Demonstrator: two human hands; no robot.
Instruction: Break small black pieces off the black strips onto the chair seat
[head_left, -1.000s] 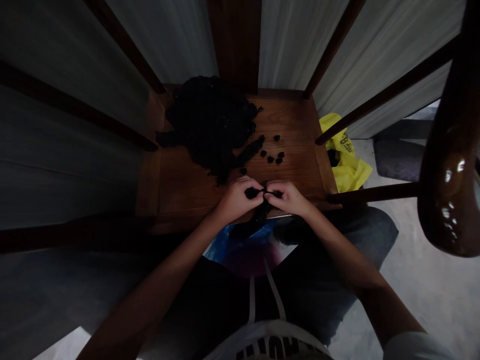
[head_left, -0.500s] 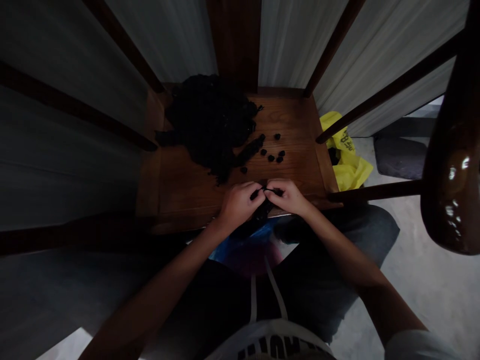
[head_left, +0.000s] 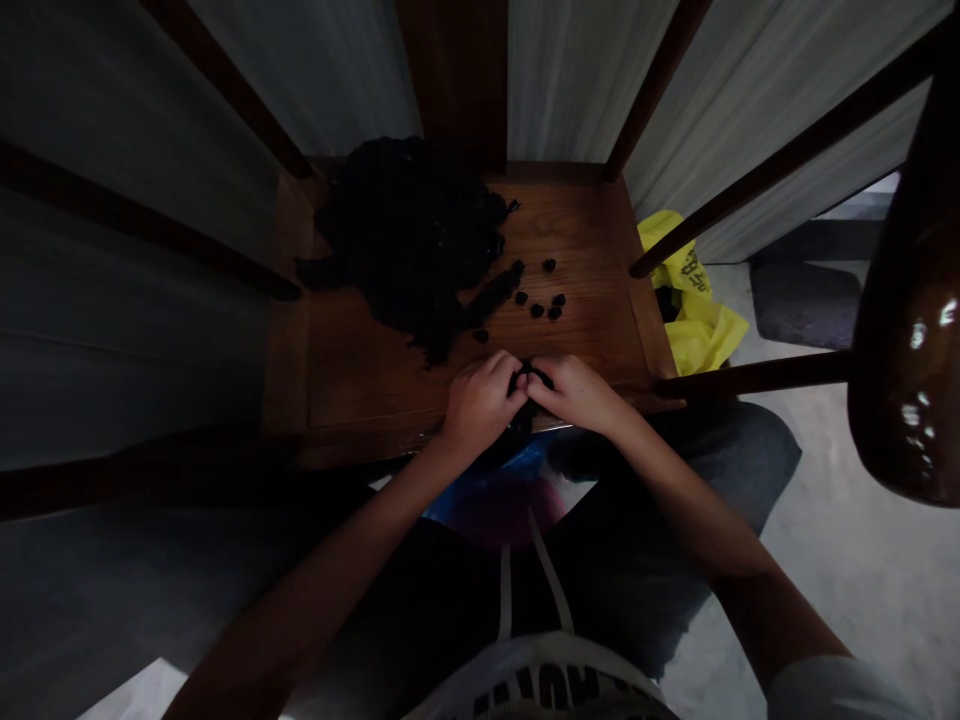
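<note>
My left hand [head_left: 484, 400] and my right hand [head_left: 570, 392] meet at the front edge of a wooden chair seat [head_left: 367, 385]. Both are closed, fingers and thumbs pinching a strip of black fabric-like material [head_left: 525, 415] that hangs down between them over the edge. Its exact kind is too dark to make out. Beyond my left hand lies a large heap of the same-looking black material [head_left: 412, 230], with a strip trailing toward the right. Several small black lumps [head_left: 537, 311] are scattered on the seat beyond my hands.
Dark wooden bars [head_left: 225, 245] of the chair rise at both sides and behind the seat. A yellow plastic bag [head_left: 694, 300] is on the floor at the right. A glossy armrest [head_left: 907, 380] juts in at the right. Below my hands, a blue and purple bag-like thing [head_left: 510, 495] sits between my legs.
My fingertips have shifted slightly and bunch closer around the black material. The whole view has moved a little; the heap and small lumps lie as before.
</note>
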